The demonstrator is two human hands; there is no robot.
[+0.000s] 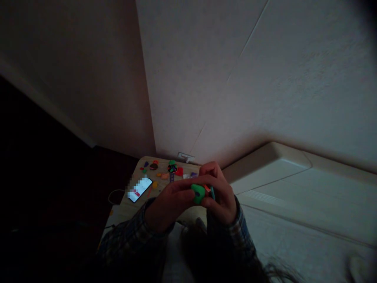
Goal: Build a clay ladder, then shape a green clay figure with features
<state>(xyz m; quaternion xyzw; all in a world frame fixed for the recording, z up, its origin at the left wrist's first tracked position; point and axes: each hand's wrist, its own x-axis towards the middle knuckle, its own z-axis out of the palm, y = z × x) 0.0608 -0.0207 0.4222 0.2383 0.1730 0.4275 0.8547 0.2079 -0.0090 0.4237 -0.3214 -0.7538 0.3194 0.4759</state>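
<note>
A bright green lump [198, 193], which looks like modelling clay with a dark spot on its face, is held up between my two hands above a small wooden table [129, 208]. My left hand [173, 200] is closed, with thumb and fingers pinching the lump from the left. From the right, the bent fingers of my right hand [220, 192] wrap round it. Something orange [207, 188] and a teal-edged piece [212, 193] also show within the right hand. My fingers hide how these pieces join the lump.
A lit phone [140, 190] lies at the table's left side, with a white cable [114, 191] beyond. Small coloured pieces, including a red one [179, 171] and a yellow one [154, 184], lie scattered behind my hands. A pale headboard [265, 169] stands right; a wall [235, 78] rises behind.
</note>
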